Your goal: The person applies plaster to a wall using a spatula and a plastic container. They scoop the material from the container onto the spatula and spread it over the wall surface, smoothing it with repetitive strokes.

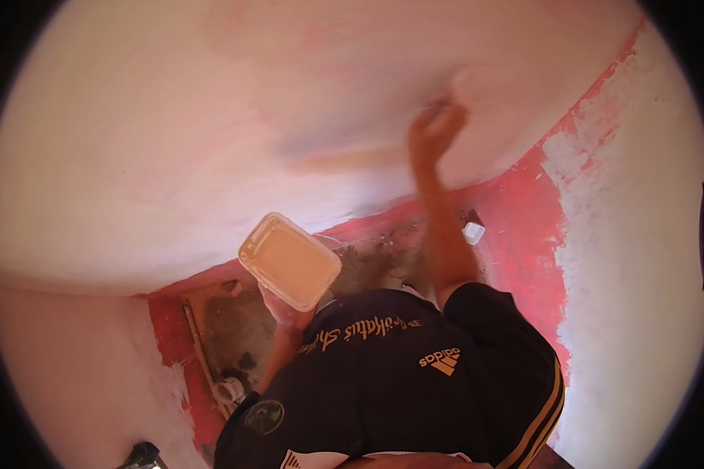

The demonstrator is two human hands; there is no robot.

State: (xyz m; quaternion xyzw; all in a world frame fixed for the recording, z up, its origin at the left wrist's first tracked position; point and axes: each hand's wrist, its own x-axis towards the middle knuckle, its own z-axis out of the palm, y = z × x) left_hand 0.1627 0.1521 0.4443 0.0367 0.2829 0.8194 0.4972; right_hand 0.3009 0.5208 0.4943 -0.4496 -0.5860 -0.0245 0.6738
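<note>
My left hand [288, 311] grips a rectangular plastic tub [288, 258] filled almost level with pale peach liquid, held in the lower middle of the view. My right arm reaches up to the pale, streaky wall [211, 109], where my right hand [438, 127] is closed round a small, blurred tool [452, 95] at the surface. The tool's shape is too smeared to name. A band of red paint [524, 203] runs along the pale wall's edge and down the right side.
Below lies a stained, dark floor [371, 266]. A long narrow board [199, 336] runs along the left red edge beside a small pale container [229, 391]. A small white object [473, 233] sits at the right corner. Pale walls, patchily edged with red, flank both sides.
</note>
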